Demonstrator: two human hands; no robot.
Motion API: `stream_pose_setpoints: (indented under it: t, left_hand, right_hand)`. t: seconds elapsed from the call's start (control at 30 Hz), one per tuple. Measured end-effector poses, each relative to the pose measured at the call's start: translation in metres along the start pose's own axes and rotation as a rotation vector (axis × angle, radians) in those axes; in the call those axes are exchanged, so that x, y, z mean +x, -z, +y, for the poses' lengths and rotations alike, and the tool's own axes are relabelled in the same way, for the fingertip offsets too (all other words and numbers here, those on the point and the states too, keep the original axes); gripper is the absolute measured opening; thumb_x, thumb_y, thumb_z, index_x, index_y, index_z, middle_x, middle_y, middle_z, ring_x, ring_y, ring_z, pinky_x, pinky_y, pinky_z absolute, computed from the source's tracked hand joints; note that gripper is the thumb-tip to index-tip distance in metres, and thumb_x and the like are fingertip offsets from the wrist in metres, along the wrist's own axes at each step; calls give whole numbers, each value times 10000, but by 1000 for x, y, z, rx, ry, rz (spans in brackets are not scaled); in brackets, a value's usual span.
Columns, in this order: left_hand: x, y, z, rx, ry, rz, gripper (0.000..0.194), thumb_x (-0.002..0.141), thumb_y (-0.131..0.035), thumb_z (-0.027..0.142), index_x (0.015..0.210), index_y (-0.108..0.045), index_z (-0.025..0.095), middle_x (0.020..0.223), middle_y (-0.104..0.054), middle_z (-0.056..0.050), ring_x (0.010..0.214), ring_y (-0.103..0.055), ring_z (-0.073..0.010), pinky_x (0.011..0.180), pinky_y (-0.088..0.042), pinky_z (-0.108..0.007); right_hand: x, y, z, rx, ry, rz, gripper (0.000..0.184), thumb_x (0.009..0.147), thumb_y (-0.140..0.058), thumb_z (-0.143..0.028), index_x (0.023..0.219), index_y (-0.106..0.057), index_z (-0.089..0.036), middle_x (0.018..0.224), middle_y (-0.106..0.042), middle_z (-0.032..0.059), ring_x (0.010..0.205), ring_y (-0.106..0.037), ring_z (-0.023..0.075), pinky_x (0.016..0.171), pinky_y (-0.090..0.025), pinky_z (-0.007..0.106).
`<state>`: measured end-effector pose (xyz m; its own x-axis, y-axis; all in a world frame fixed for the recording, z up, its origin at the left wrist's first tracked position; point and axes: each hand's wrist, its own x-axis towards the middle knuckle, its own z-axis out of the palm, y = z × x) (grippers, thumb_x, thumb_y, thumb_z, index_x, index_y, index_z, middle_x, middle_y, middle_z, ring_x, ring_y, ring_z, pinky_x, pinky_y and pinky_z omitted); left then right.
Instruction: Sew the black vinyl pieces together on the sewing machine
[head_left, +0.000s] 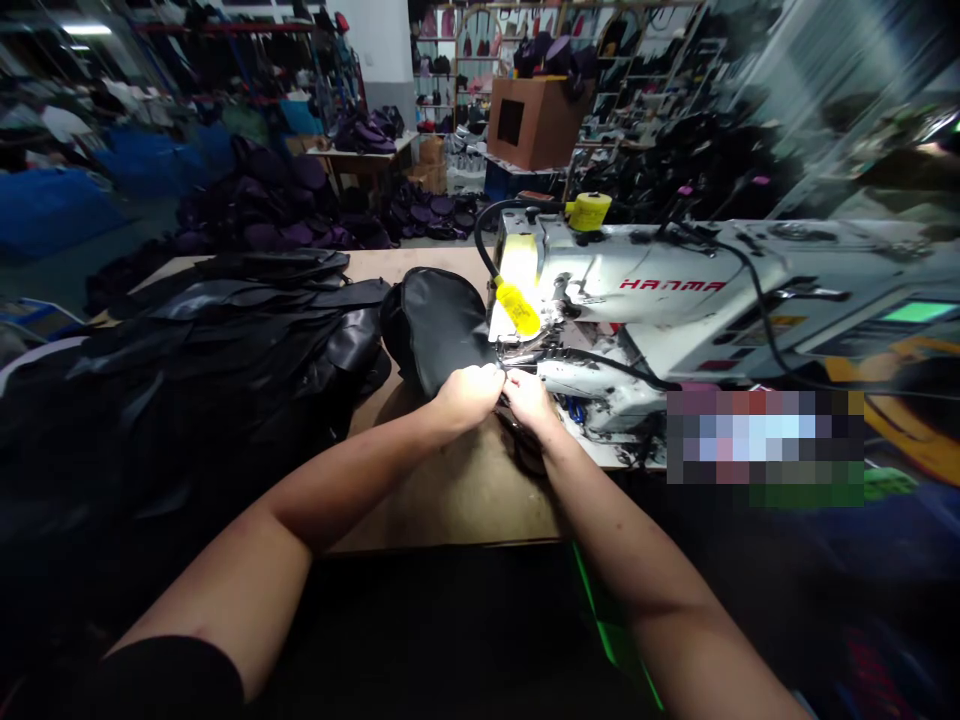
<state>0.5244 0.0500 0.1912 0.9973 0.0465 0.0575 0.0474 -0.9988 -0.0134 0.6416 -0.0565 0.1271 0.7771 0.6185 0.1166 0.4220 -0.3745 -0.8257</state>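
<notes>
A black leather-like piece (435, 325) lies bunched on the wooden table (465, 490), its near edge under the head of a white sewing machine (675, 290). My left hand (469, 393) is closed on that edge just left of the needle area. Touching it on the right, my right hand (529, 398) pinches the same piece, fingers curled. A small lamp with a yellow head (517, 305) lights the spot above both hands.
A big heap of black cut pieces (225, 340) covers the table's left half. A yellow thread spool (589, 211) stands on the machine. Behind are a brown cardboard box (536, 120), shelves, and piles of dark purple goods (277, 200) on the floor.
</notes>
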Motion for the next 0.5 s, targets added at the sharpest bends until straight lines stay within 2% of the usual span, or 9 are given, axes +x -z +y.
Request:
stream_pose_setpoints:
  t: [0.07, 0.17, 0.3, 0.5]
  left_hand:
    - [0, -1, -6, 16, -20, 14, 322, 1048, -426, 195, 1237, -673, 115, 1094, -691, -133, 895, -695, -227, 746, -527, -316]
    - [1, -1, -14, 15, -80, -12, 299, 1048, -441, 199, 1079, -725, 114, 1045, -683, -121, 881, -680, -215, 768, -518, -308]
    - [5, 8, -17, -14, -134, -36, 300, 1044, -475, 213, 975, -740, 92, 1000, -694, -123, 871, -670, -209, 791, -516, -301]
    - [8, 22, -11, -27, -155, -81, 224, 977, -612, 240, 909, -754, 82, 976, -697, -146, 853, -682, -236, 787, -533, -330]
  right_hand:
    - [2, 0, -3, 22, -21, 1, 248, 825, -564, -297, 606, -468, -230, 592, -512, -26, 621, -453, 155, 619, -351, 284]
    - [-8, -7, -8, 73, -125, -9, 221, 832, -575, -302, 630, -518, -232, 593, -587, -10, 589, -520, 166, 605, -389, 287]
    - [-29, -17, -15, 91, -165, 27, 306, 904, -528, -329, 615, -555, -231, 615, -655, 24, 602, -579, 178, 610, -414, 291]
    - [-31, -18, -18, 189, -144, 59, 334, 913, -526, -312, 594, -566, -223, 565, -620, 11, 550, -533, 156, 581, -397, 279]
